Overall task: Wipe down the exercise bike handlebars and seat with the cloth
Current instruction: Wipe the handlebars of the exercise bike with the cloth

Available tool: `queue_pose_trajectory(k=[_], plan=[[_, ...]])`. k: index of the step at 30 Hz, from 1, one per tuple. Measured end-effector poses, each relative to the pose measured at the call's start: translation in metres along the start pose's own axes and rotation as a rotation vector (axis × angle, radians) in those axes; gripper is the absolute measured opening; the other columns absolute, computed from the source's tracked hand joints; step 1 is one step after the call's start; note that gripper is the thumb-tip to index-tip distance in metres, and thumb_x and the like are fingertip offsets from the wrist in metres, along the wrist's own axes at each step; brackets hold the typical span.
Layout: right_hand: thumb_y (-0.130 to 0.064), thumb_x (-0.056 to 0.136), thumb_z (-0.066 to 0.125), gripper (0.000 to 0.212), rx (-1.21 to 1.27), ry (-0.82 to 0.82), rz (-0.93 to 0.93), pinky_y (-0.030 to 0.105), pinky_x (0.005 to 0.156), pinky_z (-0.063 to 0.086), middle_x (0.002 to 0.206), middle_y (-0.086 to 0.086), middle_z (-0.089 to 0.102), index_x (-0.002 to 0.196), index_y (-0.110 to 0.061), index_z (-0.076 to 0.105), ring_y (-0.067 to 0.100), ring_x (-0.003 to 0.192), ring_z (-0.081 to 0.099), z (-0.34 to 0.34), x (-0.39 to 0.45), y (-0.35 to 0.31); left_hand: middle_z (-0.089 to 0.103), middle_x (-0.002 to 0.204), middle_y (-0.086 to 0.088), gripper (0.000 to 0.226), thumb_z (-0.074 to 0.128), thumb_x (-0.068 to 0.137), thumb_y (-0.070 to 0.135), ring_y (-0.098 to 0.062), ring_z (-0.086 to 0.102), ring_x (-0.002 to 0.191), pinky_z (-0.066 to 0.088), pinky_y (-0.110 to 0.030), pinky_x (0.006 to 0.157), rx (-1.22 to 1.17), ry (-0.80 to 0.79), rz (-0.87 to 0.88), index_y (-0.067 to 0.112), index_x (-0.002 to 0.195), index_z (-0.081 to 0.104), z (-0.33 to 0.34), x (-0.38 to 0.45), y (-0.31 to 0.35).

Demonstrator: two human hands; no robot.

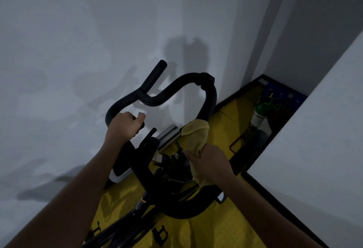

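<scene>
The black handlebars (161,94) of the exercise bike curve through the middle of the view, close to a white wall. My left hand (125,125) is closed around the left grip. My right hand (209,164) holds a yellow cloth (196,135), which is draped over the lower part of the right handlebar. The bike's black stem and frame (149,171) run down toward the bottom of the view. The seat is out of sight.
A yellow floor (225,228) lies under the bike. White walls stand close on the left and right. In the far corner sit a green-and-white bottle (259,115), a blue box (279,90) and a red wire frame (235,143). Black cages (160,236) show near the bottom.
</scene>
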State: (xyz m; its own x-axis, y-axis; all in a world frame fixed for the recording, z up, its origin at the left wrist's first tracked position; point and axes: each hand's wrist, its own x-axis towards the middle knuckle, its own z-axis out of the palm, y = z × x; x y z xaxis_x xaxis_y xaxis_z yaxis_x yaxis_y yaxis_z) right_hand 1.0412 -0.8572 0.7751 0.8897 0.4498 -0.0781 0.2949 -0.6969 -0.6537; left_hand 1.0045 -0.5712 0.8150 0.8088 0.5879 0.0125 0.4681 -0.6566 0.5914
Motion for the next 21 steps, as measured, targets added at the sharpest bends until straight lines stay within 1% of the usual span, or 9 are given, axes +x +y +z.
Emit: queue_pose_trajectory(k=[2, 5, 6, 8, 11, 14, 16, 18, 21], plan=[[-0.066, 0.087, 0.062, 0.054, 0.146, 0.026, -0.009, 0.018, 0.039, 0.032, 0.048, -0.01, 0.052, 0.062, -0.021, 0.046, 0.004, 0.042, 0.051, 0.0, 0.009, -0.008, 0.065, 0.05, -0.006, 0.062, 0.045, 0.091, 0.048, -0.023, 0.063, 0.053, 0.048, -0.031, 0.062, -0.014, 0.003, -0.008, 0.009, 0.044, 0.056, 0.0, 0.001, -0.001], [-0.062, 0.087, 0.065, 0.056, 0.359, 0.108, 0.029, 0.014, 0.035, 0.031, 0.042, -0.01, 0.047, 0.057, -0.019, 0.045, 0.0, 0.037, 0.047, -0.006, 0.035, -0.024, 0.065, 0.05, -0.005, 0.062, 0.045, 0.092, 0.048, -0.022, 0.064, 0.053, 0.052, -0.032, 0.065, -0.021, -0.002, -0.016, 0.01, 0.044, 0.057, 0.0, 0.003, -0.002], [-0.063, 0.087, 0.065, 0.056, 0.42, 0.149, 0.078, 0.013, 0.036, 0.032, 0.046, -0.01, 0.048, 0.059, -0.018, 0.047, 0.0, 0.038, 0.048, -0.007, 0.044, -0.031, 0.065, 0.049, -0.005, 0.063, 0.045, 0.092, 0.048, -0.022, 0.064, 0.052, 0.052, -0.032, 0.065, -0.017, -0.002, -0.018, 0.009, 0.045, 0.058, 0.0, 0.004, -0.003], [-0.068, 0.084, 0.065, 0.053, 0.587, 0.23, 0.194, 0.018, 0.045, 0.043, 0.061, -0.005, 0.058, 0.069, -0.018, 0.056, 0.0, 0.052, 0.055, -0.011, 0.064, -0.041, 0.065, 0.049, -0.005, 0.063, 0.045, 0.091, 0.049, -0.021, 0.064, 0.052, 0.053, -0.032, 0.066, -0.015, -0.004, -0.024, 0.008, 0.046, 0.059, 0.0, 0.004, -0.003], [-0.071, 0.078, 0.068, 0.05, 0.836, 0.372, 0.31, 0.025, 0.053, 0.051, 0.074, -0.003, 0.065, 0.078, -0.021, 0.061, 0.01, 0.067, 0.064, -0.034, 0.095, -0.058, 0.066, 0.05, -0.005, 0.063, 0.044, 0.089, 0.05, -0.02, 0.064, 0.051, 0.053, -0.031, 0.065, -0.03, -0.006, -0.021, 0.007, 0.046, 0.06, 0.001, 0.005, -0.005], [-0.072, 0.079, 0.068, 0.048, 0.842, 0.513, 0.268, 0.015, 0.047, 0.047, 0.075, -0.009, 0.067, 0.08, -0.024, 0.063, 0.002, 0.065, 0.066, -0.059, 0.117, -0.067, 0.066, 0.05, -0.005, 0.063, 0.044, 0.088, 0.052, -0.019, 0.065, 0.051, 0.05, -0.029, 0.062, -0.026, 0.002, -0.031, 0.007, 0.048, 0.061, 0.001, 0.005, -0.004], [-0.07, 0.084, 0.064, 0.051, 0.822, 0.572, 0.209, 0.011, 0.045, 0.045, 0.075, -0.009, 0.069, 0.083, -0.019, 0.066, -0.003, 0.062, 0.065, -0.059, 0.125, -0.068, 0.066, 0.049, -0.003, 0.062, 0.044, 0.088, 0.052, -0.019, 0.065, 0.05, 0.05, -0.028, 0.061, -0.021, 0.004, -0.035, 0.008, 0.047, 0.062, 0.0, 0.006, -0.003], [-0.07, 0.085, 0.061, 0.056, 0.81, 0.583, 0.206, 0.01, 0.042, 0.043, 0.072, -0.008, 0.068, 0.085, -0.015, 0.067, -0.006, 0.057, 0.063, -0.051, 0.126, -0.066, 0.065, 0.048, -0.002, 0.061, 0.045, 0.088, 0.051, -0.019, 0.064, 0.049, 0.051, -0.029, 0.062, -0.016, 0.004, -0.022, 0.01, 0.046, 0.061, 0.0, 0.007, -0.004], [-0.076, 0.082, 0.058, 0.062, 0.81, 0.542, 0.268, 0.009, 0.04, 0.041, 0.071, -0.008, 0.068, 0.089, -0.016, 0.067, -0.007, 0.055, 0.063, -0.043, 0.118, -0.062, 0.065, 0.048, -0.002, 0.06, 0.046, 0.088, 0.05, -0.02, 0.064, 0.049, 0.052, -0.03, 0.062, -0.018, 0.003, -0.014, 0.01, 0.046, 0.062, 0.0, 0.006, -0.005]])
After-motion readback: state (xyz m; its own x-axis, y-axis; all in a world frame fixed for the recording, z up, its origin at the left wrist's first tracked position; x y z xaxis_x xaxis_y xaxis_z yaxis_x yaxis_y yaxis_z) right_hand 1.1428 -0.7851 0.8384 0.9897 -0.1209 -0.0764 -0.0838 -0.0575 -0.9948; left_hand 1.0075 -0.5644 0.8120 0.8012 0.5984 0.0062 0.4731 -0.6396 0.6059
